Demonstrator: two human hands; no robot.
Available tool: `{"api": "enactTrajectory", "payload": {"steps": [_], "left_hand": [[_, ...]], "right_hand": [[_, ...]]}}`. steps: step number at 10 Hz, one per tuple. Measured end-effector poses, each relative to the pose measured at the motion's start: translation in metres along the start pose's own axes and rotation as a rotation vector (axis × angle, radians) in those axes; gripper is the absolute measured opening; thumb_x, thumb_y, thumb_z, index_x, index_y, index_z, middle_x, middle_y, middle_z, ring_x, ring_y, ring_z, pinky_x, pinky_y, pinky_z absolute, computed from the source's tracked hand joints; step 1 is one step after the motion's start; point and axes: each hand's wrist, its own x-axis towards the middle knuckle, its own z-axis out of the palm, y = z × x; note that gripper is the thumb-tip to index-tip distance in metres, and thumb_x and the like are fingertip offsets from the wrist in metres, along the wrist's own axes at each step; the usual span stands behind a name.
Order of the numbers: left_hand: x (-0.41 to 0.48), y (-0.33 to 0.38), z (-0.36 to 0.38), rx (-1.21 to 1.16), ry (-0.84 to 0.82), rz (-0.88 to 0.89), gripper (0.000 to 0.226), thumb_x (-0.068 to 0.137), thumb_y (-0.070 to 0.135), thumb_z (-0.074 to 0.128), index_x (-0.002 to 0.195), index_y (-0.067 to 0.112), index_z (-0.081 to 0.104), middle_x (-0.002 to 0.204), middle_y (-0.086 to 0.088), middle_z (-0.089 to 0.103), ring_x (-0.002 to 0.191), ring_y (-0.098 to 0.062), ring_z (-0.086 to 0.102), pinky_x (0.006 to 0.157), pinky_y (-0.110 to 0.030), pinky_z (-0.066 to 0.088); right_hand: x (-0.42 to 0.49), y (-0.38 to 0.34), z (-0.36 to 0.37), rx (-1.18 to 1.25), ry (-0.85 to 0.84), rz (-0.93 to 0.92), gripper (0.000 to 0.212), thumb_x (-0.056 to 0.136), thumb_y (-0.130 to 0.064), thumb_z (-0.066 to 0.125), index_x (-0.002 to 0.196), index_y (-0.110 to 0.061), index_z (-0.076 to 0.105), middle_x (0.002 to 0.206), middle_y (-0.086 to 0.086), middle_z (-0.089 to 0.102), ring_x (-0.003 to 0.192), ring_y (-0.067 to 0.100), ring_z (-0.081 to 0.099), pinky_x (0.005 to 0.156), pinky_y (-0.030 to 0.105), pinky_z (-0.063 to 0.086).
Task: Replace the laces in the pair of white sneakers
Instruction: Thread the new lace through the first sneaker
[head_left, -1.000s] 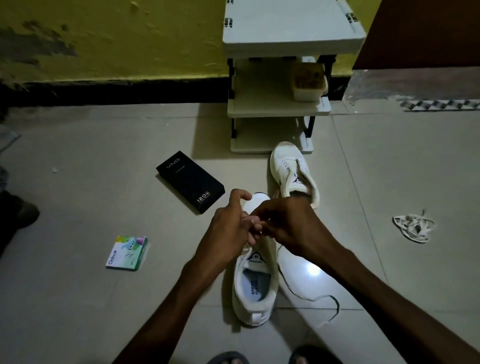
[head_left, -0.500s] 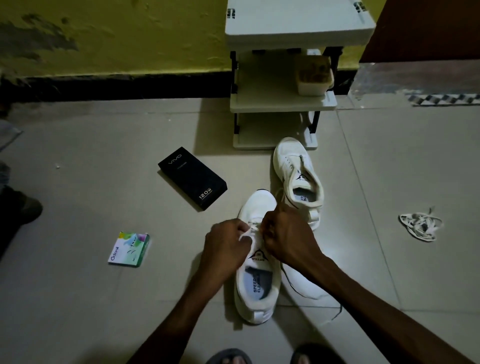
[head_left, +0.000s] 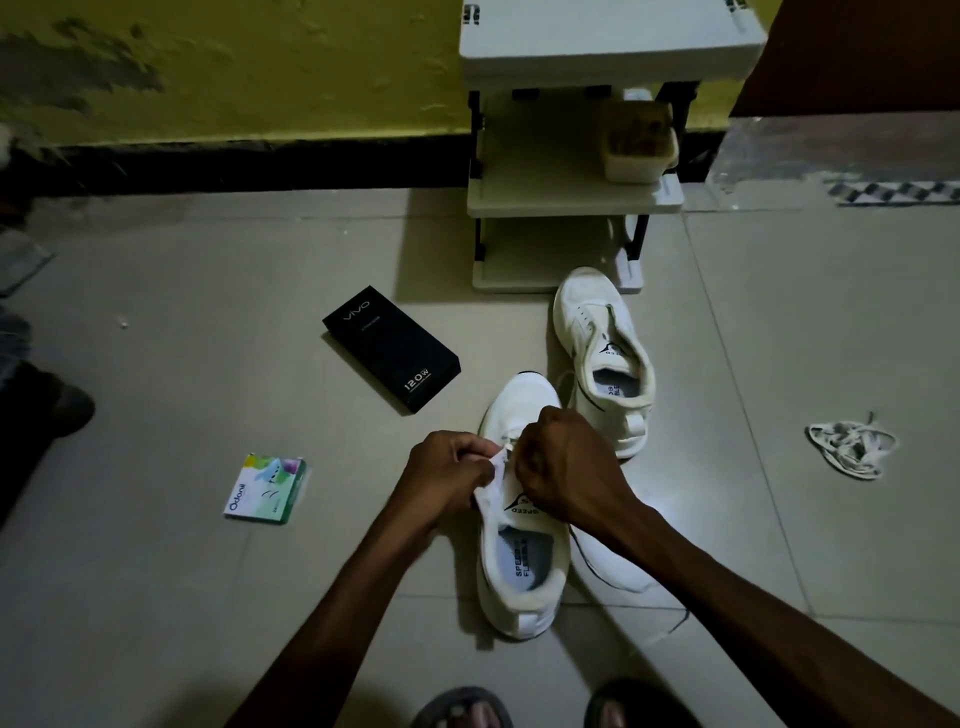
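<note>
1. The near sneaker (head_left: 524, 566) stands on the floor with its toe pointing away from the person; the far sneaker (head_left: 605, 358) lies just beyond its toe, to the right; the left hand (head_left: 447, 475) pinches the white eyelet edge on the near sneaker's left side; if that grip slips, the flap will likely spring back and the hole will be hard to find in this dim light
2. The right hand (head_left: 566, 467) is curled tight over the near sneaker's tongue; the knuckles hide what its grip holds, but the dark lace (head_left: 597, 571) runs out from under it, so I judge it pinches the lace end; a frayed tip could miss the eyelet or enter the wrong one
3. The slack lace loops over the floor to the right of the near sneaker's heel, near a sandalled foot (head_left: 462, 706); a hard pull could snag it there, or leave the two ends uneven
4. Nothing pins the near sneaker down; an upward tug could tip it
5. The heap of white laces (head_left: 852, 449) lies well to the right of the near sneaker; it might get picked up by mistake
</note>
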Motion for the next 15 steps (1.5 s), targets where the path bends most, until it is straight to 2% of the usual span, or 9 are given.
{"api": "enactTrajectory", "payload": {"steps": [2,4,5,7,10,12,13,14,15], "left_hand": [[0.002,-0.003,0.001,0.049,-0.004,0.025,0.019,0.085,0.011,0.065,0.101,0.016,0.073,0.093,-0.002,0.073,0.083,-0.015,0.067,0.066,-0.022,0.054],[0.004,-0.006,0.000,-0.052,-0.065,-0.026,0.022,0.095,0.012,0.054,0.089,0.020,0.073,0.089,-0.008,0.073,0.086,-0.027,0.071,0.081,-0.040,0.060],[0.004,-0.008,0.002,-0.035,-0.037,0.042,0.012,0.093,0.013,0.061,0.094,0.014,0.073,0.089,-0.008,0.071,0.072,-0.023,0.068,0.063,-0.027,0.057],[0.006,-0.009,0.008,0.000,0.066,0.136,0.009,0.090,0.016,0.068,0.088,0.007,0.069,0.079,-0.004,0.065,0.064,-0.013,0.067,0.057,-0.020,0.055],[0.013,0.002,-0.009,0.022,0.280,0.290,0.023,0.089,0.005,0.060,0.072,0.021,0.061,0.079,-0.003,0.068,0.077,-0.021,0.071,0.073,-0.045,0.061],[0.001,0.080,-0.051,-1.096,0.036,0.199,0.031,0.095,-0.010,0.032,0.075,0.008,0.047,0.064,-0.003,0.056,0.055,-0.013,0.060,0.057,-0.027,0.058],[-0.006,0.087,-0.055,-0.982,0.017,0.164,0.028,0.096,0.002,0.031,0.077,0.014,0.048,0.058,0.004,0.042,0.044,-0.007,0.036,0.042,-0.019,0.033],[-0.006,0.058,-0.029,0.443,0.240,0.192,0.028,0.102,0.026,0.036,0.095,0.018,0.063,0.085,-0.004,0.061,0.077,-0.022,0.060,0.068,-0.030,0.048],[-0.005,0.016,-0.008,0.923,0.005,0.143,0.042,0.102,0.045,0.038,0.090,0.019,0.069,0.096,-0.008,0.067,0.093,-0.028,0.063,0.076,-0.031,0.043]], "right_hand": [[-0.007,-0.004,0.011,-0.029,0.126,0.026,0.026,0.076,-0.030,0.051,0.059,-0.011,0.056,0.064,0.005,0.048,0.064,0.027,0.052,0.052,0.027,0.028],[-0.010,-0.003,0.022,0.078,0.171,0.083,0.025,0.078,-0.033,0.050,0.062,-0.015,0.057,0.064,0.000,0.048,0.064,0.023,0.051,0.052,0.030,0.039],[-0.011,-0.008,0.023,0.134,0.178,0.135,0.016,0.074,-0.026,0.058,0.063,-0.014,0.060,0.063,-0.002,0.051,0.062,0.021,0.054,0.052,0.028,0.041],[-0.017,-0.006,0.029,0.267,0.336,0.225,0.007,0.083,-0.028,0.069,0.078,-0.022,0.068,0.077,-0.006,0.062,0.070,0.007,0.054,0.057,0.011,0.032],[-0.049,-0.001,0.033,0.277,0.319,0.164,0.018,0.087,-0.034,0.065,0.103,-0.027,0.062,0.100,-0.010,0.057,0.087,0.007,0.054,0.071,0.013,0.040],[-0.050,-0.002,0.037,0.354,0.376,0.185,0.022,0.087,-0.032,0.067,0.101,-0.025,0.052,0.091,-0.013,0.054,0.078,0.000,0.048,0.067,0.008,0.033],[-0.050,-0.003,0.037,0.373,0.384,0.212,0.021,0.085,-0.030,0.069,0.091,-0.027,0.049,0.083,-0.016,0.051,0.075,-0.003,0.048,0.062,0.007,0.032],[-0.049,-0.003,0.039,0.399,0.395,0.222,0.022,0.084,-0.031,0.070,0.090,-0.027,0.049,0.082,-0.018,0.050,0.079,-0.006,0.048,0.064,0.005,0.034],[-0.051,-0.003,0.041,0.440,0.417,0.202,0.025,0.083,-0.030,0.071,0.090,-0.025,0.048,0.084,-0.022,0.047,0.083,-0.012,0.047,0.069,0.001,0.034]]}}
